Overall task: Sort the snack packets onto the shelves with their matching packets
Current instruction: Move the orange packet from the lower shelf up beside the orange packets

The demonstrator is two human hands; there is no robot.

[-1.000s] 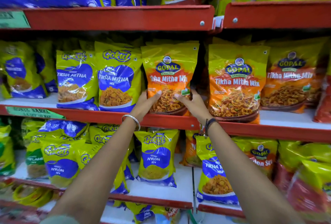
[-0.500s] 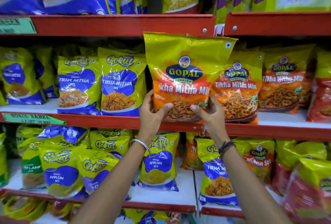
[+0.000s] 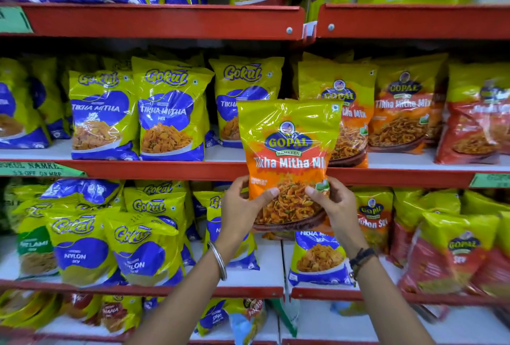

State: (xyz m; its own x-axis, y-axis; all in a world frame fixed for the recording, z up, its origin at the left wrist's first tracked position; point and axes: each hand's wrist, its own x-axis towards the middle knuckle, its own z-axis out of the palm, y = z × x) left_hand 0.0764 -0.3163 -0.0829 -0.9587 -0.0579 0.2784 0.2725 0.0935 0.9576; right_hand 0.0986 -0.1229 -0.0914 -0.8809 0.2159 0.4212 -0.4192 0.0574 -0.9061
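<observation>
Orange snack packet point(image 3: 289, 162): held upright before middle shelf point(image 3: 165, 169), left hand point(image 3: 240, 206) and right hand point(image 3: 334, 206) pinching bottom corners. Advice: keep label facing out, seat beside matching orange packets point(image 3: 400, 113), not blue ones point(image 3: 171, 113).

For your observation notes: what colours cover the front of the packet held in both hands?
Yellow-green on top, orange below, on the Gopal packet; head view.

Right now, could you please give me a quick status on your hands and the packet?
Left hand and right hand both grip the Gopal packet at its bottom corners. Packet upright, off the shelf. Matching Gopal packets just right. Nothing in the way.
</observation>
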